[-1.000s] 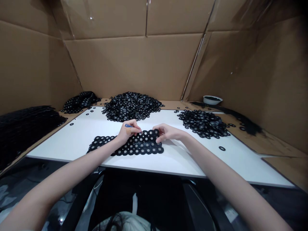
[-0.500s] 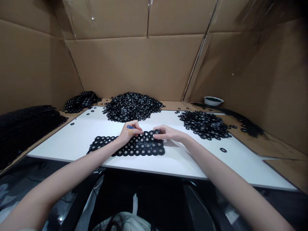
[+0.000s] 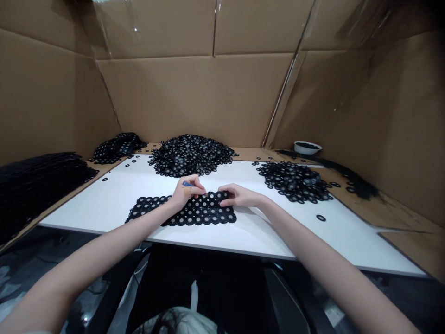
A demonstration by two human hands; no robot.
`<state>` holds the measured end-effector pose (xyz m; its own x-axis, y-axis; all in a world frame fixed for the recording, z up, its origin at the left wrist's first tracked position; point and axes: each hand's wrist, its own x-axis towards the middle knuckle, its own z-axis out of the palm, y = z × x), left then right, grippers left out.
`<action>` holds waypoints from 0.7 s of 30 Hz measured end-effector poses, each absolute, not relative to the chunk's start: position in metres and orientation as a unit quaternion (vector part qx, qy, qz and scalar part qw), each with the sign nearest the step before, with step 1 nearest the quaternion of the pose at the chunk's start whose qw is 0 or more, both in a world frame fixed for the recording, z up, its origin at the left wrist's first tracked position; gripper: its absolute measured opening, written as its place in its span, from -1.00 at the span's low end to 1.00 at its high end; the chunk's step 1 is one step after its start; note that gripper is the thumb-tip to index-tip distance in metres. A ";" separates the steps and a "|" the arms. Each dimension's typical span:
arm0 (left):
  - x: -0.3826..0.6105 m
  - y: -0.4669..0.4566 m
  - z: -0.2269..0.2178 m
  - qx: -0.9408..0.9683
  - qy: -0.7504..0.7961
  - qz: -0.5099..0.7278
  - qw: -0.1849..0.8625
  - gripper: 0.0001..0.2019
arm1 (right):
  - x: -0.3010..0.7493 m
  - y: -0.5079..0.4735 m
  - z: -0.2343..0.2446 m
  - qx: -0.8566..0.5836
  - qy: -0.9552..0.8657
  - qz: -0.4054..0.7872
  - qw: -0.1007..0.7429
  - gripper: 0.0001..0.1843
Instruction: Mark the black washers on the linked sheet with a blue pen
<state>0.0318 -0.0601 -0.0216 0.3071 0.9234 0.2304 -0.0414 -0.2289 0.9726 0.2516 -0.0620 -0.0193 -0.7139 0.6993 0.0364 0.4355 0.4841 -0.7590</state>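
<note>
Near the board's front edge: a rectangular black panel of joined rings [image 3: 206, 219] lies on the smooth white board [image 3: 271, 236], beneath both hands.
Left hand [image 3: 190, 189]: pinched narrowly around a slim blue tool [image 3: 187, 184], its tip hidden.
Right hand [image 3: 239, 195]: thumb and fingers slightly apart at the panel's far right corner; whether they grip, I cannot tell.
Corner risk: a loose hold could let pressure from the tool skew or pucker the panel.
Beyond: heaped loose black rings [image 3: 193, 155].
</note>
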 end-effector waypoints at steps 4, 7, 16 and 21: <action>0.027 -0.056 -0.024 0.605 0.350 0.500 0.512 -0.80 | 0.251 -0.062 -0.020 -0.339 -0.843 0.381 0.171 -0.74; 0.028 -0.061 -0.022 0.647 0.328 0.481 0.492 -0.81 | 0.252 -0.062 -0.020 -0.337 -0.841 0.388 0.171 -0.73; 0.037 -0.074 -0.026 0.759 0.270 0.387 0.448 -0.83 | 0.251 -0.062 -0.021 -0.348 -0.837 0.384 0.177 -0.73; 0.035 -0.072 -0.028 0.775 0.275 0.383 0.420 -0.90 | 0.250 -0.064 -0.019 -0.358 -0.834 0.382 0.175 -0.74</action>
<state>0.0353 -0.0719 -0.0275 0.5561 0.7479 0.3624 0.1043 -0.4955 0.8623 0.2497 -0.0642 -0.0194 -0.6825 0.7307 0.0184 0.4637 0.4523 -0.7619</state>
